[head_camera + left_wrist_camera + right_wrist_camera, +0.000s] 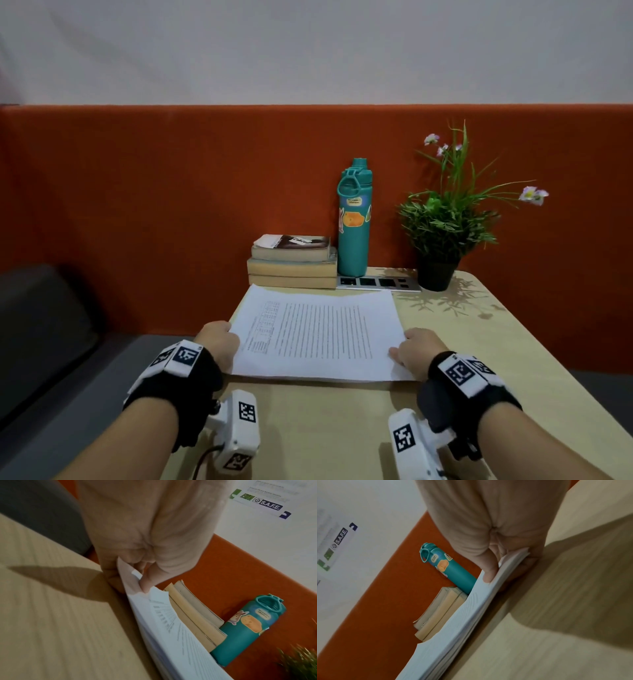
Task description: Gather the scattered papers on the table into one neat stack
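A stack of white printed papers (318, 334) is held a little above the pale wooden table (325, 431), its near edge casting a shadow. My left hand (219, 341) grips the stack's left edge (154, 615), thumb on top and fingers underneath. My right hand (416, 351) grips the right edge (481, 599) the same way, thumb pressing the top sheet. The sheets lie together as one pile with edges roughly aligned. The fingers under the paper are hidden in the head view.
Behind the papers sit stacked old books (293, 262), a teal bottle (353, 222), a power strip (376, 283) and a potted plant (442, 233) against an orange partition (171, 205). A grey seat (51, 325) lies left of the table.
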{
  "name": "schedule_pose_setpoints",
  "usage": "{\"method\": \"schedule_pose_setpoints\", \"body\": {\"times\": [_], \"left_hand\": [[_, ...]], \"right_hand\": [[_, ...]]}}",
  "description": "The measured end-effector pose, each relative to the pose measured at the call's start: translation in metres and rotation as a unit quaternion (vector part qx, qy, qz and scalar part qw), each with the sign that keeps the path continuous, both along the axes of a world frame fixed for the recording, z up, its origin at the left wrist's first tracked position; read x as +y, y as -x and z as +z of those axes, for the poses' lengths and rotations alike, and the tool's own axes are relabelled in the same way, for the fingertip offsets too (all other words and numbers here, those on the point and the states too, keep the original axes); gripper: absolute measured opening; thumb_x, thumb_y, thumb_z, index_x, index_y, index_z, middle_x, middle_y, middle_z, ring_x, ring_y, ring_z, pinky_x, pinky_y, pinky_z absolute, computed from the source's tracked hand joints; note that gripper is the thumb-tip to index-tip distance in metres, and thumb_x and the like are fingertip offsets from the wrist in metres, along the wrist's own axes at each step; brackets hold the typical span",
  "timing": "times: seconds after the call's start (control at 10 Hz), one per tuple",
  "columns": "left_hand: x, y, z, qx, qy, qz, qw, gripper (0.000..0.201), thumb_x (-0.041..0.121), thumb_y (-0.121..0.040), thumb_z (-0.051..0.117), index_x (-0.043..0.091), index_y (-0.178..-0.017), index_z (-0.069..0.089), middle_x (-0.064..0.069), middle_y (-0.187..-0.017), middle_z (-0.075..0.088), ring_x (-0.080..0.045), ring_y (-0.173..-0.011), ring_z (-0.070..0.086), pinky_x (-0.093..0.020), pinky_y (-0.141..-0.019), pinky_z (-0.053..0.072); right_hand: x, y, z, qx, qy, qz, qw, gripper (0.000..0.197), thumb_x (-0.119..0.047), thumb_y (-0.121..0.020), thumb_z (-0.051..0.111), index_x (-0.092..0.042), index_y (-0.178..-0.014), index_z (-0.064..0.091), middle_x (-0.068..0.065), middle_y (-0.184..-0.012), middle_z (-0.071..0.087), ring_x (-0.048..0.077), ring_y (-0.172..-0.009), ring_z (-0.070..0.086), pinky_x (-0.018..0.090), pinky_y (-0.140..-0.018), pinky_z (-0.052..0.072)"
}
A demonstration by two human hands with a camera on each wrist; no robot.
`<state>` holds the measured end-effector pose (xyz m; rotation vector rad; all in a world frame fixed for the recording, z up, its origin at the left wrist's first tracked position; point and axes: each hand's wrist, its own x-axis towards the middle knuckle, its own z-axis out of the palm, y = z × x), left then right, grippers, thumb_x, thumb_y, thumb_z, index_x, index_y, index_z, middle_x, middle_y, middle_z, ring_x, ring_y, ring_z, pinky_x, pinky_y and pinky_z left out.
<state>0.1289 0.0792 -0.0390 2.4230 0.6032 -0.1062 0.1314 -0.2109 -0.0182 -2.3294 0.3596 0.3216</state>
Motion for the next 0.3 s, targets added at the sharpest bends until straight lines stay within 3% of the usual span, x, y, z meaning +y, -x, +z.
{"method": "schedule_pose_setpoints", "body": {"times": [0.1, 0.2, 0.3], "left_hand": [[-0.006, -0.001, 0.002, 0.031, -0.036, -0.021, 0.999, 0.04, 0.005, -0.094, 0.044, -0.006, -0.131, 0.051, -0.023, -0.136, 0.055, -0.036, -0.127, 0.051, -0.026, -0.08, 0.047], [-0.008, 0.002, 0.002, 0.043, -0.089, -0.067, 0.993, 0.042, 0.017, -0.095, 0.046, -0.003, -0.131, 0.054, -0.016, -0.138, 0.052, -0.031, -0.131, 0.046, -0.032, -0.103, 0.043], [-0.009, 0.006, 0.011, 0.0, 0.033, 0.041, 0.999, 0.039, 0.018, -0.095, 0.045, 0.002, -0.13, 0.052, -0.018, -0.138, 0.05, -0.033, -0.124, 0.049, -0.035, -0.099, 0.043]], "right_hand": [[0.005, 0.004, 0.004, 0.014, 0.215, 0.107, 0.971, 0.042, -0.01, -0.1, 0.038, -0.005, -0.141, 0.042, 0.016, -0.138, 0.053, 0.032, -0.127, 0.049, 0.032, -0.088, 0.041], [0.004, -0.006, 0.008, 0.025, 0.201, 0.119, 0.972, 0.039, -0.01, -0.098, 0.04, -0.003, -0.136, 0.048, 0.015, -0.136, 0.055, 0.032, -0.124, 0.051, 0.033, -0.085, 0.041], [0.006, 0.005, 0.016, 0.05, 0.122, 0.07, 0.989, 0.035, -0.016, -0.098, 0.041, -0.001, -0.127, 0.054, 0.016, -0.126, 0.06, 0.035, -0.113, 0.055, 0.033, -0.082, 0.042]]}}
